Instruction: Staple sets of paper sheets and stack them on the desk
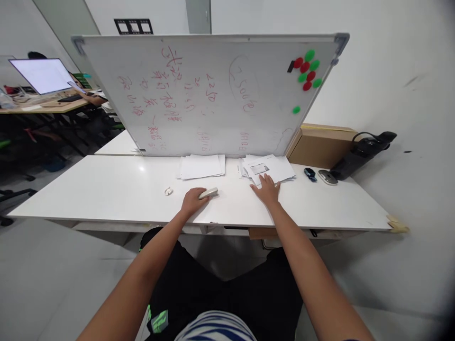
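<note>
My left hand (194, 201) is closed around a pale, narrow stapler (209, 193), held low over the front middle of the white desk. Behind it lies a fairly neat stack of white paper (201, 166). My right hand (267, 189) rests with fingers spread at the front edge of a looser paper pile (280, 166), fingertips on the sheets. The top sheet there carries a small printed dark block. A small white ring-shaped item (168, 191) lies on the desk left of my left hand.
A whiteboard (220, 61) with red writing and magnets stands at the desk's back. To the right are a cardboard box (322, 147), a black bottle (359, 156), a watch (310, 174) and a computer mouse (327, 177). Another person sits near a monitor (42, 76) far left.
</note>
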`<control>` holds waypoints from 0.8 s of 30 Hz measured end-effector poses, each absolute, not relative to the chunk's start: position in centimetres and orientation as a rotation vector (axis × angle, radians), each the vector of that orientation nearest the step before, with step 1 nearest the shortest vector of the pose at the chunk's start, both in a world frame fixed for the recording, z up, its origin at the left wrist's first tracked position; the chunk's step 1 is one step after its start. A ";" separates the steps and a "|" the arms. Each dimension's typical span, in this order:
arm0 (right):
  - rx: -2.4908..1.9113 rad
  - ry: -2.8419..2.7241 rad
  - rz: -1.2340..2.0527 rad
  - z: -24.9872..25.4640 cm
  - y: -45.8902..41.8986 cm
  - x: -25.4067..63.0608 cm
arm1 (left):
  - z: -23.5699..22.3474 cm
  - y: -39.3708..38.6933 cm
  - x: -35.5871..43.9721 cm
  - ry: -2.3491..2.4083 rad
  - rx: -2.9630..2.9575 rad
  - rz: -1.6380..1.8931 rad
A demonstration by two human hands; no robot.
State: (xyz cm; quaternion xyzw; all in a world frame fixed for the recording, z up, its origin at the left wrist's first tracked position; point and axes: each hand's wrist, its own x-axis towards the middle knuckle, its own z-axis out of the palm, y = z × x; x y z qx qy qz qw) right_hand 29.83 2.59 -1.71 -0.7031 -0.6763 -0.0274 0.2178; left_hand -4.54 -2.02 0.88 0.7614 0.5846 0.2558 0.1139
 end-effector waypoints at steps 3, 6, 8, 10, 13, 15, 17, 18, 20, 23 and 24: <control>-1.932 -1.830 -0.124 -2.0 2.7 29.9 | 0.9 -2.0 -4.6 1.692 2.240 0.762; -1.881 -1.781 -0.166 -2.3 2.5 30.0 | 0.9 -2.1 -4.7 1.691 2.252 0.781; -1.857 -1.763 -0.160 -2.3 2.3 30.0 | 0.8 -2.2 -4.8 1.691 2.254 0.787; -1.861 -1.741 -0.133 -2.2 2.2 30.0 | 0.8 -2.3 -4.8 1.680 2.257 0.795; -1.877 -1.713 -0.095 -1.5 2.1 30.0 | 0.6 -2.2 -4.8 1.665 2.265 0.794; -1.853 -1.691 -0.064 -0.7 1.7 29.9 | 0.6 -2.0 -4.8 1.687 2.263 0.766; -1.827 -1.565 -0.012 0.4 0.9 29.4 | 0.8 -2.0 -4.8 1.717 2.265 0.750; -1.808 -1.455 0.024 1.0 0.2 29.0 | 0.9 -2.1 -4.8 1.727 2.276 0.766; -1.719 -1.202 0.117 2.3 -1.9 28.0 | 1.3 -2.8 -4.7 1.711 2.322 0.859; -1.452 -0.919 0.346 3.8 -6.6 26.4 | 2.0 -4.9 -3.5 1.549 2.350 1.053; -1.354 -0.843 0.455 4.0 -8.3 25.9 | 2.2 -5.8 -2.8 1.458 2.309 1.109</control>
